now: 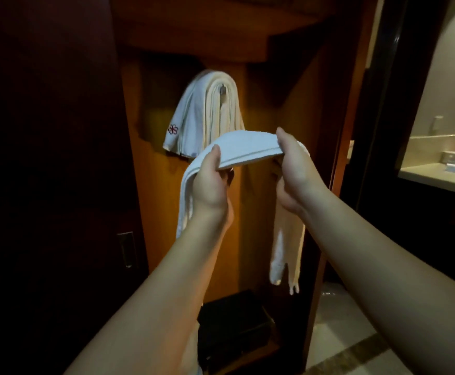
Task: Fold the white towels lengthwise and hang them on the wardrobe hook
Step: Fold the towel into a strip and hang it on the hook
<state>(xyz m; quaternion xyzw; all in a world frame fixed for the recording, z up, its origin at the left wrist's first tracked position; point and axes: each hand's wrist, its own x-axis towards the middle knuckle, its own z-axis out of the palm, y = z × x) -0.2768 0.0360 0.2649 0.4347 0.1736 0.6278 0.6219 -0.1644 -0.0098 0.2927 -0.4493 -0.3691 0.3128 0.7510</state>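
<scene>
Stretching between both hands, a folded towel point(248, 148) runs roughly level from left to right in front of the open wardrobe point(283, 98), its long axis crosswise and slightly arched. The left hand point(211, 182) grips it near the left end, thumb on top and fingers curled beneath; the right hand point(292, 169) pinches it at the right, thumb on top. Past each hand the towel bends and hangs straight down, the right tail reaching lower than the left. Behind it, on the wardrobe's back panel, a stack of towels point(207, 115) is draped over a hook point(222, 89), folds pointing down, a red flower mark at the lower left corner. Down on the wardrobe floor sits a dark box point(234, 326); I cannot tell what it holds. Off to the right, a lit counter point(437, 174) shows.
</scene>
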